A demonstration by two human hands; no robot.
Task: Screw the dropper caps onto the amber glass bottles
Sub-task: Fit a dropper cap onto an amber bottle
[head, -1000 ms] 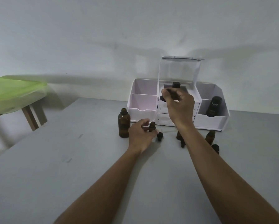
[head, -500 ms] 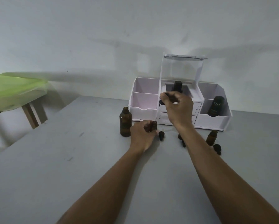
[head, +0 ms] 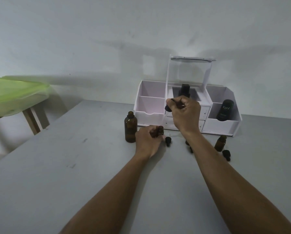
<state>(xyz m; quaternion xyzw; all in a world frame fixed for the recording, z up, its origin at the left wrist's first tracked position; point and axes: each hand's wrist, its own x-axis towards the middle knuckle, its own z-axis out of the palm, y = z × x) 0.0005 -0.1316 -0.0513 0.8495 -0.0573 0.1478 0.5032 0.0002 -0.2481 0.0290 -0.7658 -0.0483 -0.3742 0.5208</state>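
Note:
My left hand grips a small amber bottle standing on the grey table; only its top shows above my fingers. My right hand is raised above it, pinching a black dropper cap with its glass tube pointing down. A tall amber bottle without a cap stands just left of my left hand. Another small amber bottle stands to the right, a loose black dropper cap beside it. One more cap lies by my left thumb. Dark items sit partly hidden behind my right wrist.
A white organiser with drawers and an upright clear lid stands at the back of the grey table. It holds a black Kahf bottle and another dark bottle. A green-topped side table is at far left.
My left hand has shut around the small amber bottle. My right hand with the dropper cap has shifted slightly lower, toward that bottle.

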